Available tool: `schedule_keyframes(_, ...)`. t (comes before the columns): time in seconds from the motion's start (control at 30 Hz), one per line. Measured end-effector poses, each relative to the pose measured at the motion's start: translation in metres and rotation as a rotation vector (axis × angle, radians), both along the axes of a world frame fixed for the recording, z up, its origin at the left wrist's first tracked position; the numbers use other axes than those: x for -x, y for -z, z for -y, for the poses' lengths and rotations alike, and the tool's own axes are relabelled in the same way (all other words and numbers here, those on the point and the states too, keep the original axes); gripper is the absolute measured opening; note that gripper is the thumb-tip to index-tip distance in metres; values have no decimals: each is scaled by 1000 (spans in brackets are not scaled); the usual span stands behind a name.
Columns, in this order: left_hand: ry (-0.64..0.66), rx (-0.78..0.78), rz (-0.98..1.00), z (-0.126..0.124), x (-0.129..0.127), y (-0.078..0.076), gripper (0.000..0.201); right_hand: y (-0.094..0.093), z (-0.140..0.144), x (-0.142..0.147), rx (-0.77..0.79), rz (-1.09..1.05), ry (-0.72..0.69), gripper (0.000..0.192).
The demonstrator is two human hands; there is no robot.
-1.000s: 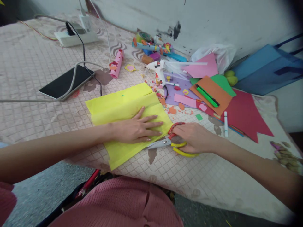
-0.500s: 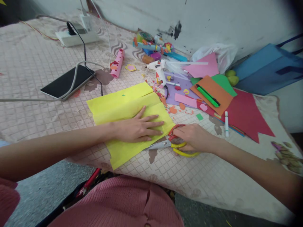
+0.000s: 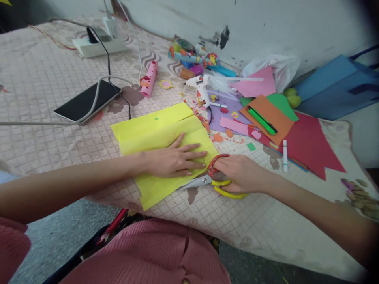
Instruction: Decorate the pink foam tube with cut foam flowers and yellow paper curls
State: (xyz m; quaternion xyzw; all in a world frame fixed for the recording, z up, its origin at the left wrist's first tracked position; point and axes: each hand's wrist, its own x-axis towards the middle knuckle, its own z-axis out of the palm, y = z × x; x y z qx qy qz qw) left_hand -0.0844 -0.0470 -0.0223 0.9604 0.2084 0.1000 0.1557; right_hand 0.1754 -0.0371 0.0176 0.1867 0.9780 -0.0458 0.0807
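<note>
Head view: left hand point(image 3: 174, 159) lies flat, fingers spread and straight, palm pressing the folded yellow paper point(image 3: 156, 134) onto the quilted cover point(image 3: 44, 79); it grips nothing, just pins. Right hand point(image 3: 241, 173) is curled over the handles of the scissors point(image 3: 211, 179), fingers around the red and yellow loops. Whether a finger is through a loop, cannot tell. Blades look closed, tips pointing toward the near edge of the paper, just below the left fingertips point(image 3: 201, 154).

Paper sits under and beyond the left fingers, its near corner hanging toward the table edge. Scissors lie just beside the paper's right edge, between the two hands, touching or almost touching the sheet.

To do this well, judging from the frame: get thumb and fingers properly seated in the loops before lifting, keep the left palm down so the fold does not spring open, and keep the left fingertips back from the blade line. Lift the free edge a little so the lower blade slides under cleanly.

Beyond the fingers: glue gun point(image 3: 199, 85), green marker point(image 3: 262, 120) on orange card, red paper point(image 3: 310, 144), phone point(image 3: 85, 100) with a cable.
</note>
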Motion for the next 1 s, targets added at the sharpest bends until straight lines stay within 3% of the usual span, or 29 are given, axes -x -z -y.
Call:
schedule_keyframes(0.27,8,3,-3,0,-1,-2,43,4,0,-5,-83,41,-40,33)
schedule_keyframes(0.43,-9,35,-79,1,-2,-4,43,1,2,-4,-43,8,-14,33)
schedule_keyframes(0.67,-5,34,-38,0,-2,-2,42,-1,4,4,-5,1,4,36)
schedule_keyframes(1.0,3,22,-19,-1,-3,-1,41,4,3,4,-62,13,-54,38)
